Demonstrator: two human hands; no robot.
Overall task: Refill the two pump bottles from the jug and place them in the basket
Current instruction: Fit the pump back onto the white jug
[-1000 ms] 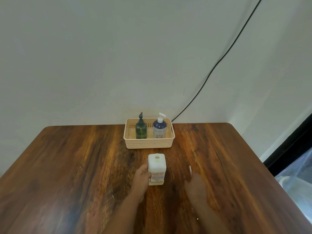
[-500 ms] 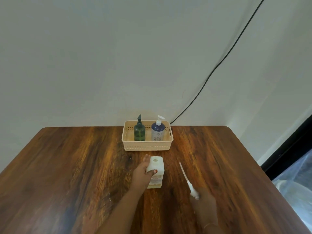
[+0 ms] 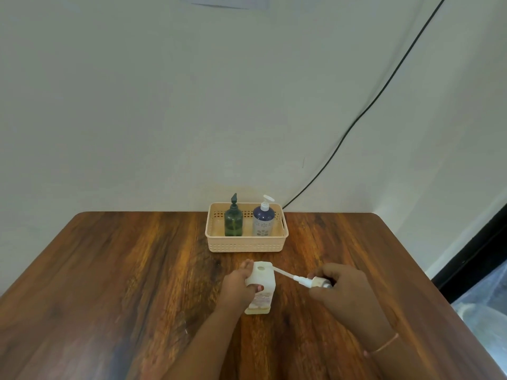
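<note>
A: What is on the table [image 3: 109, 270]?

B: A white square jug [image 3: 260, 286] stands upright just in front of the basket [image 3: 247, 244], its round mouth open on top. The left hand [image 3: 237, 289] is wrapped around its side.

A: Any writing to read?

B: The jug has a pale label low on its front with reddish print, too blurred to read. The blue bottle [image 3: 263, 220] shows a light floral pattern on its lower half; no brand can be made out.

A: And the right hand [image 3: 344, 292]?

B: To the right of the jug, closed on a white pump [image 3: 304, 281]. Its thin dip tube slants up and left, the tip touching or just beside the jug's top corner; which, I cannot tell.

A: The two bottles?

B: Both upright inside the basket, side by side with pumps fitted. The green bottle [image 3: 233, 220] is on the left, dark and see-through with a dark pump; the blue one on the right has a white pump. The basket, peach lattice plastic, sits at the table's far edge against the wall.
</note>
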